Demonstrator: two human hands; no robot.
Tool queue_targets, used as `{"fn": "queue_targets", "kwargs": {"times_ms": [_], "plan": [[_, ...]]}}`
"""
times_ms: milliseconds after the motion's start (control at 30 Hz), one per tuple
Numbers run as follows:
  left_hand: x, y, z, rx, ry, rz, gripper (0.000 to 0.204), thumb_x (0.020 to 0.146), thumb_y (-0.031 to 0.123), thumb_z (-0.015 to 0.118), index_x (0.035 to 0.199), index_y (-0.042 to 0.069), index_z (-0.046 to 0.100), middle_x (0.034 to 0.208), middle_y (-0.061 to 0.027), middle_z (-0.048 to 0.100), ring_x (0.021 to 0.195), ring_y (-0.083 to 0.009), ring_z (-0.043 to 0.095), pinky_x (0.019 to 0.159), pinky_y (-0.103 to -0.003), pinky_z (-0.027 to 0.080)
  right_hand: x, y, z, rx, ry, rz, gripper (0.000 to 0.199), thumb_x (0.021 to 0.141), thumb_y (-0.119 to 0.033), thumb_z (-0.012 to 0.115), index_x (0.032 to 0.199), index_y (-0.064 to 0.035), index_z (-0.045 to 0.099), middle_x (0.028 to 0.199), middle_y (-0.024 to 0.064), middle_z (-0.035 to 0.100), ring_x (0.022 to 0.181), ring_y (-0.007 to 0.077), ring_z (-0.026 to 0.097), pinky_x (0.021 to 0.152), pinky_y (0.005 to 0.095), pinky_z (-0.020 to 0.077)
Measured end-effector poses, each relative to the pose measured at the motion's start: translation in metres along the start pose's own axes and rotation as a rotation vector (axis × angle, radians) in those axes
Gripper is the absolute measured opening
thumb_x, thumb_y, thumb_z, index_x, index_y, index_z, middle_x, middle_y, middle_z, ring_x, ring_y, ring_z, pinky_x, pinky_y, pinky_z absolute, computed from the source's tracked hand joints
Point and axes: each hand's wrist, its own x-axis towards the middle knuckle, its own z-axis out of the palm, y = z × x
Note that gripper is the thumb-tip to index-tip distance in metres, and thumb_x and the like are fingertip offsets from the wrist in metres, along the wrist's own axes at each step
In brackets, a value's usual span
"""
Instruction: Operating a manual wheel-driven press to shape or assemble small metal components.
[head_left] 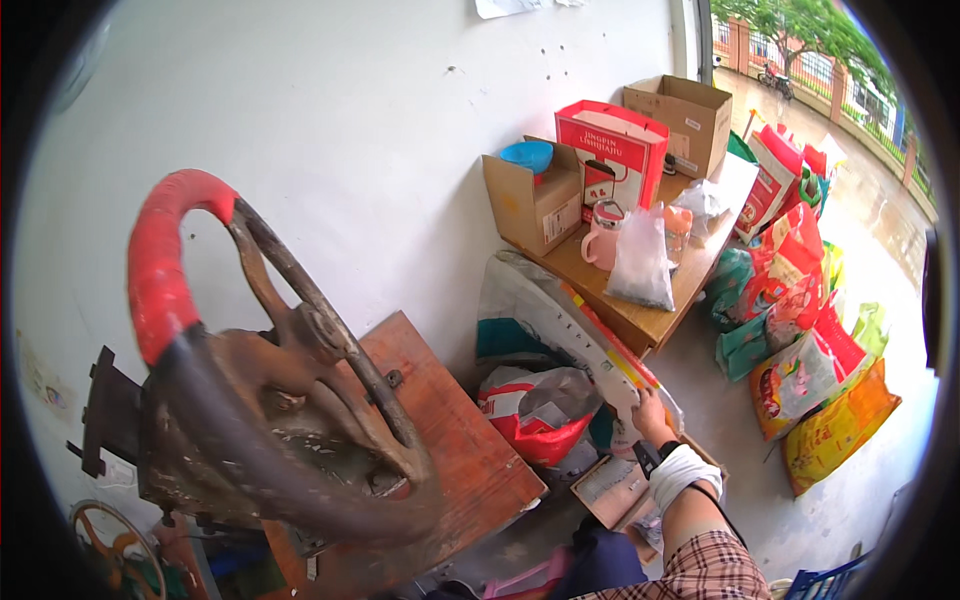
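Observation:
My right hand (pixel 651 416) reaches forward from the lower edge, its wrist wrapped in white cloth and a dark strap. The fingers are closed on the edge of a large plastic sack (pixel 545 290), pale with teal and yellow-red printing, which leans against the wooden table. Beneath that grip is a shallow open box (pixel 608 492) on the floor, with contents I cannot make out. Beside the sack slumps a red and white plastic bag (pixel 540 412). My left hand is out of sight.
A heavy hand press with a large, partly red-wrapped wheel (pixel 165 270) stands left on a reddish wooden bench (pixel 460 430). The wooden table (pixel 625 312) bears cardboard boxes (pixel 700 115), a pink jug (pixel 600 240) and a plastic bag (pixel 643 265). Several filled bags (pixel 840 430) line the right floor.

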Motion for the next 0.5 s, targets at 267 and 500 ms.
{"fn": "queue_targets", "kwargs": {"times_ms": [267, 500], "plan": [[0.063, -0.057, 0.037, 0.164, 0.307, 0.133, 0.025, 0.086, 0.026, 0.061, 0.096, 0.003, 0.065, 0.091, -0.0212, 0.064, 0.087, -0.0399, 0.060, 0.076, -0.043, 0.049, 0.014, -0.036, 0.050, -0.265, -0.180, 0.043, 0.042, 0.076, -0.032, 0.067, 0.111, -0.0105, 0.056, 0.100, 0.0122, 0.065, 0.100, 0.0326, 0.059, 0.087, 0.0454, 0.0443], [0.061, -0.068, 0.073, 0.032, 0.265, 0.283, 0.021, 0.084, 0.022, 0.063, 0.094, 0.003, 0.065, 0.089, -0.0213, 0.064, 0.085, -0.0399, 0.060, 0.074, -0.043, 0.049, -0.016, -0.035, 0.070, 0.116, 0.454, -0.373, 0.012, 0.076, -0.016, 0.063, 0.086, -0.0090, 0.065, 0.087, 0.0120, 0.064, 0.082, 0.0308, 0.062, 0.070, 0.0414, 0.0497]]}}
